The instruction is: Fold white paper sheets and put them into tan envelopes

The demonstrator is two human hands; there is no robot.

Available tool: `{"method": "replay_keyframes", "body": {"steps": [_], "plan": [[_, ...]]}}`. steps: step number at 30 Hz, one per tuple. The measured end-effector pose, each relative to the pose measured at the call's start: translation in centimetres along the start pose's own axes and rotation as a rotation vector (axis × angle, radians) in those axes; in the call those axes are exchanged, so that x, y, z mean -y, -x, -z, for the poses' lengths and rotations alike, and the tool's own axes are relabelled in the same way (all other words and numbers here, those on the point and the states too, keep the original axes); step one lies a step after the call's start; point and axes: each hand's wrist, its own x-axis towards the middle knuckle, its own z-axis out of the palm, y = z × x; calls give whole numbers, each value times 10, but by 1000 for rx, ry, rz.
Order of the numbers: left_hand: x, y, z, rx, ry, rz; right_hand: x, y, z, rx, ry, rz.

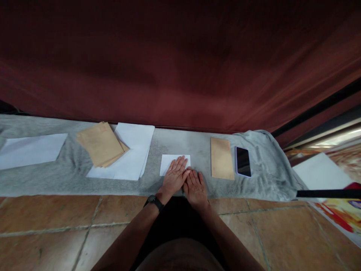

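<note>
A small white sheet of paper (pixel 167 162), seemingly folded, lies on the grey cloth in front of me. My left hand (pixel 175 177), with a dark watch on its wrist, rests flat over the paper's right part, fingers stretched out. Close beside it, my right hand (pixel 196 187) lies with its fingers extended near the paper's lower right corner, the thumb side touching or nearly touching my left hand. To the right a single brown envelope (pixel 222 158) lies flat. Further left, a stack of brown envelopes (pixel 103 145) partly covers several white sheets (pixel 135 146).
A phone (pixel 243 162) lies right of the single envelope. Another white sheet (pixel 32 149) is at the far left. The grey cloth (pixel 194 139) covers a narrow surface against a dark red curtain (pixel 180 94). Brown tiles (pixel 56 212) form the floor. Black bars (pixel 327 194) stand at the right.
</note>
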Motion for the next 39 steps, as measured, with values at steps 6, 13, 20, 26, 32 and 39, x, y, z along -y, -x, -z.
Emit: {"method": "replay_keyframes", "body": {"steps": [6,13,20,26,32,39], "plan": [[23,18,11,-48,-60,148,-1,-11,7,32,-49,-63],[26,21,12,-40,-77,169,-6,-57,-4,103,-50,-22],[25,19,11,-57,-75,184,-54,-77,2,133,-31,55],[-6,23,6,33,-16,-71,-66,-83,5,150,-32,70],[-17,32,4,62,1,-137,-67,-87,1,135,-35,28],[-18,45,4,84,-12,-157,-68,-99,-4,75,-53,-51]]}}
